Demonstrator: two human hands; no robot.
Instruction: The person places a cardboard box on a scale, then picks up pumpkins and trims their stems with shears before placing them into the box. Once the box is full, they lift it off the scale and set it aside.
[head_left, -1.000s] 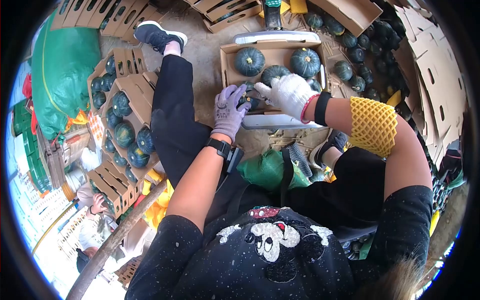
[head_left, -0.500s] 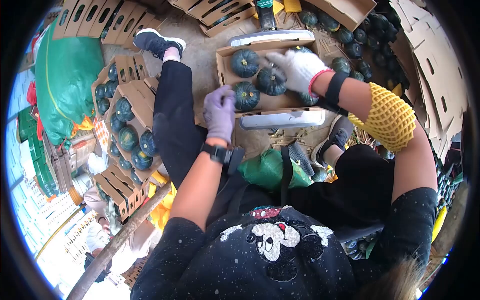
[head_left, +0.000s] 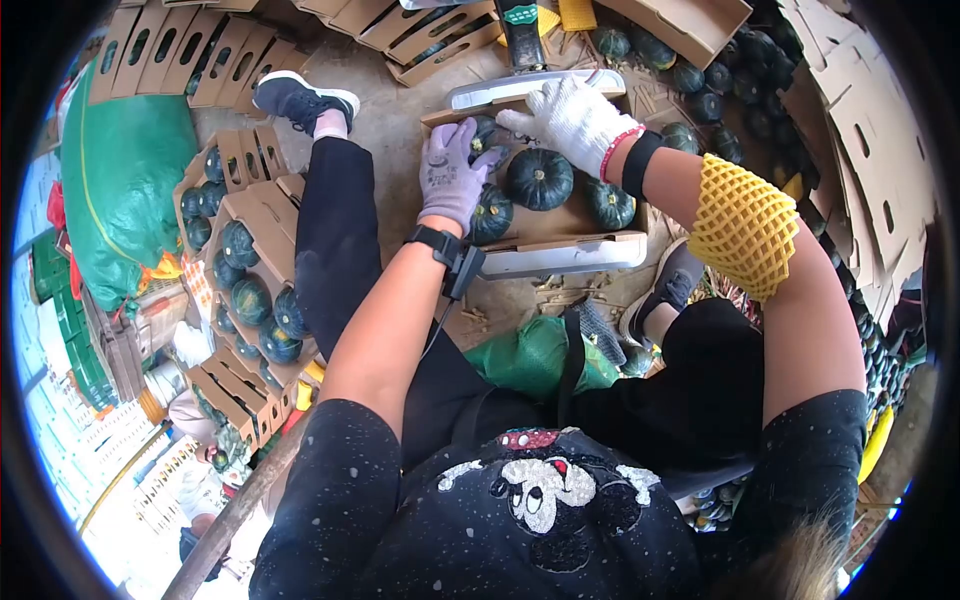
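My left hand [head_left: 452,175], in a pale purple glove, has its fingers curled around a dark green pumpkin [head_left: 483,133] at the upper left of a shallow cardboard box [head_left: 590,222]. My right hand [head_left: 580,122], in a white knit glove with a red cuff edge, hovers above the box's far right part. Its fingers and thumb are apart, and nothing shows between them; it hides what lies beneath. A larger pumpkin [head_left: 540,179] sits mid-box, another pumpkin [head_left: 491,214] at near left and a third pumpkin [head_left: 611,204] at near right.
The box rests between pale raised bars of a scale-like stand [head_left: 560,262]. Packed boxes of pumpkins [head_left: 262,200] stand at left beside a green sack [head_left: 125,190]. Loose pumpkins [head_left: 705,105] lie at far right near flattened cardboard [head_left: 850,120]. A wooden pole [head_left: 240,510] crosses lower left.
My left hand has moved up and right onto the upper-left pumpkin. My right hand has shifted slightly left and up, away from the middle pumpkin, which appears moved a little nearer.
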